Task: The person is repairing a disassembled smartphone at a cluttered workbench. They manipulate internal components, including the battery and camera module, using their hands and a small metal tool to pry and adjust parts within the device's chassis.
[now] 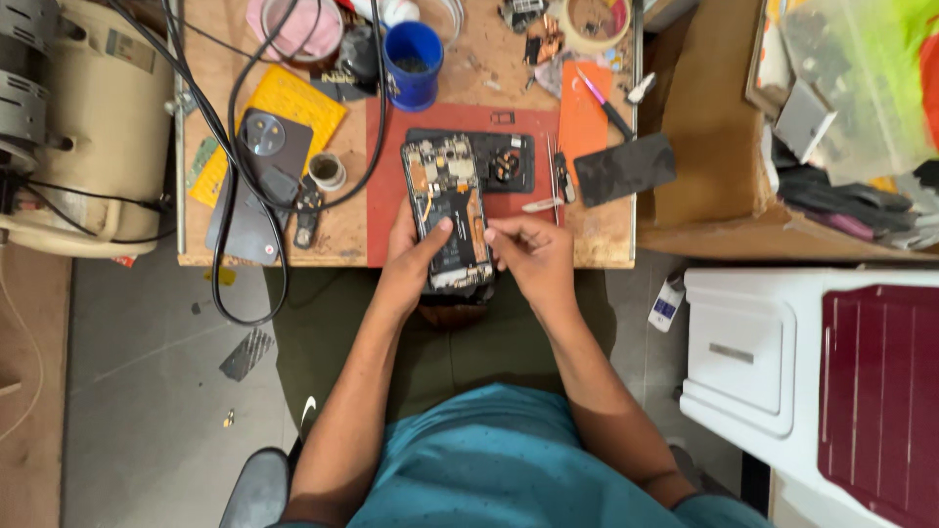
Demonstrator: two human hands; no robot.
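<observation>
An opened smartphone [447, 196] with its back off and its circuit boards and battery exposed is held upright over the near edge of a small wooden table [606, 235]. My left hand [416, 256] grips its left side, thumb laid across the battery. My right hand [533, 252] is at the phone's lower right edge, fingers pinched together against it; I cannot tell whether they hold a small tool. A red work mat [391, 196] lies under the phone.
A dark phone back cover [256, 186], a yellow pad [293, 103], a blue cup [413, 61], tweezers [559, 176], a black tray of parts [509, 161] and black cables [235, 147] crowd the table. A white and maroon plastic stool [812, 372] stands at the right.
</observation>
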